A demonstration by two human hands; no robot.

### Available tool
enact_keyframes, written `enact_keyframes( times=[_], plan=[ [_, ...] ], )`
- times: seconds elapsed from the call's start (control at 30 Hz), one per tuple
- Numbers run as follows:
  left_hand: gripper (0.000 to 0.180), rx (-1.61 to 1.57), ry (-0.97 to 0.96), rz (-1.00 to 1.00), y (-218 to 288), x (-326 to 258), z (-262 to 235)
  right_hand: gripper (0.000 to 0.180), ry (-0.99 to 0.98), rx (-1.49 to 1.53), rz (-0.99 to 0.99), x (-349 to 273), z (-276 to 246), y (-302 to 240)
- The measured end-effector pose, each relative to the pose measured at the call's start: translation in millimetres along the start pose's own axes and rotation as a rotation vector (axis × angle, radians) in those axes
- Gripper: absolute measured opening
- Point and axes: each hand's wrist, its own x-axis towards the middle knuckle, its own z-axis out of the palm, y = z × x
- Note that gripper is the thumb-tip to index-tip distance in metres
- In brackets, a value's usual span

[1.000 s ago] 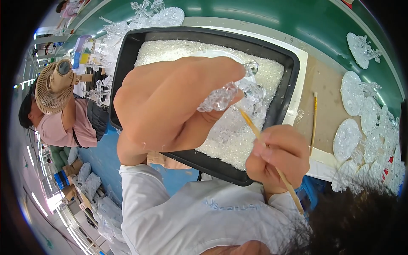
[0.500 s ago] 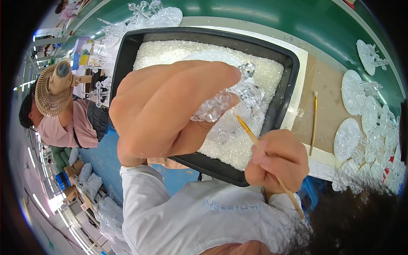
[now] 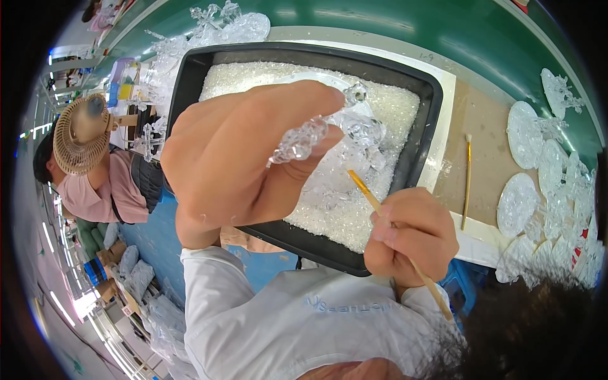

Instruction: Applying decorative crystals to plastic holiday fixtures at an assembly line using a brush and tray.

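Note:
My left hand is closed over the tray, its thumb and forefinger pinching a clear figurine with rounded, faceted parts. Much of the figurine is hidden behind the fingers. Below it a pale round base partly shows. My right hand grips a thin paintbrush with a yellow-orange section near its tip, which points up and left toward the figurine, apart from it. Under both hands lies the black tray, filled with white glittering granules.
A second paintbrush lies on the brown board to the right. Beyond it are several clear ornaments on round bases. More clear pieces stand at the back left. A person in pink sits at left beside a beige fan.
My left hand has shifted slightly left, and the clear figurine has moved left and turned a little with it. The right hand with the paintbrush is almost in the same place.

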Motion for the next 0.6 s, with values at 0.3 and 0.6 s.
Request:
enact_keyframes(
  times=[0.3, 0.6],
  plan=[
    [0.023, -0.033, 0.020, -0.018, 1.3, 0.0, 1.9, 0.028, 0.035, -0.036, 0.025, 2.0, 2.3, 1.3],
    [0.022, -0.042, 0.008, -0.005, 3.8, -0.1, 6.1, 0.024, 0.024, -0.106, 0.022, 8.5, 4.3, 2.7]
  ],
)
